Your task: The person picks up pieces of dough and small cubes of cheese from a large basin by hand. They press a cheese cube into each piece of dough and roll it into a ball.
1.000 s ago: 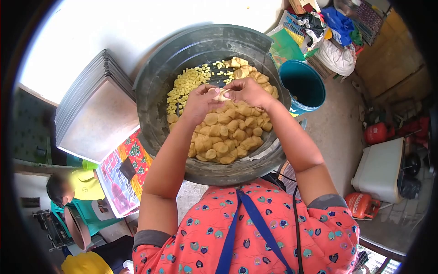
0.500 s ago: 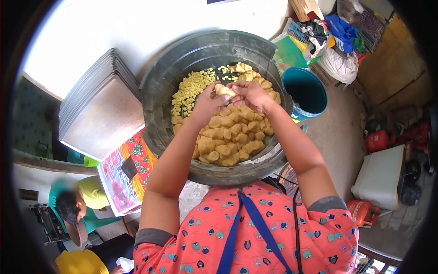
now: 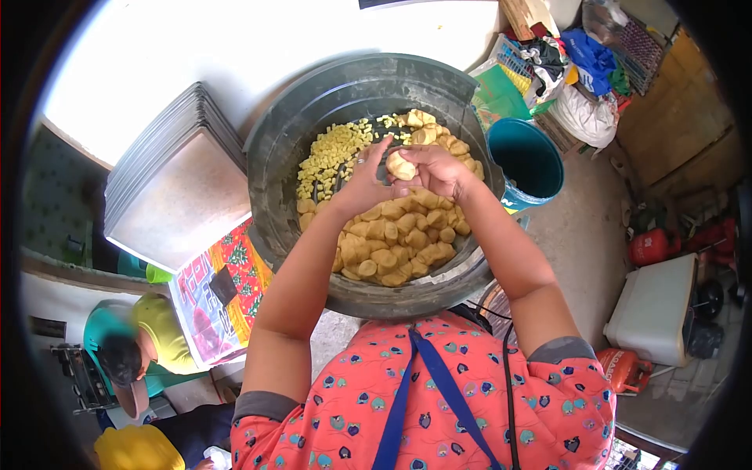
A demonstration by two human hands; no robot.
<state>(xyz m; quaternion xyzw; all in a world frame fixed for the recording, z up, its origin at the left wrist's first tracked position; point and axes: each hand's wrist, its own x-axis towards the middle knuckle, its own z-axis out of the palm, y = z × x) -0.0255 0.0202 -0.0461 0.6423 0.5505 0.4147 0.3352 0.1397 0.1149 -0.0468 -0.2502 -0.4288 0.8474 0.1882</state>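
In the head view my right hand [image 3: 441, 168] pinches a pale dough piece [image 3: 401, 165] between its thumb and fingers. My left hand [image 3: 365, 185] is open just to its left, fingers apart and raised, with a ring on one finger. Both hands are above a big dark round tub [image 3: 276, 202]. Below them in the tub lies a heap of tan dough pieces [image 3: 395, 240]. Small yellow cubes [image 3: 333, 149] are spread at the tub's far left, and more dough pieces [image 3: 431, 129] sit at its far right.
A stack of metal trays [image 3: 184, 184] leans left of the tub. At right stand a teal bucket [image 3: 523, 163], a white container [image 3: 650, 309] and a red gas cylinder [image 3: 624, 370]. Bags [image 3: 587, 117] are piled at the back right. Another person [image 3: 129, 356] is at lower left.
My left hand has come off the dough piece and opened. My right hand now holds the piece, which looks rounder and sits slightly lower and to the right.
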